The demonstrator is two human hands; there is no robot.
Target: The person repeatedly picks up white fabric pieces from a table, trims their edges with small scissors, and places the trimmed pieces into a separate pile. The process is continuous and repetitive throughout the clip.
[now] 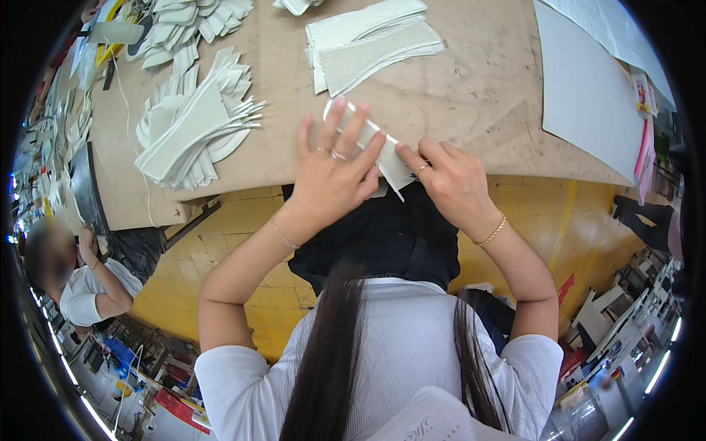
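A brown table [471, 88] stands over a yellow floor [220, 250], with fanned white cut pieces [195, 121] far left. At its near edge a white strip [382, 158] lies under both hands: left hand [334, 173] spread flat on it, right hand [452, 180] pinching its right end.

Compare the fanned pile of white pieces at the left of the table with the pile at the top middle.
The fanned pile is spread like a fan and holds many narrow pieces; the top-middle pile is neater, with fewer, broader pieces. Both are white cut pieces lying untouched on the brown table.
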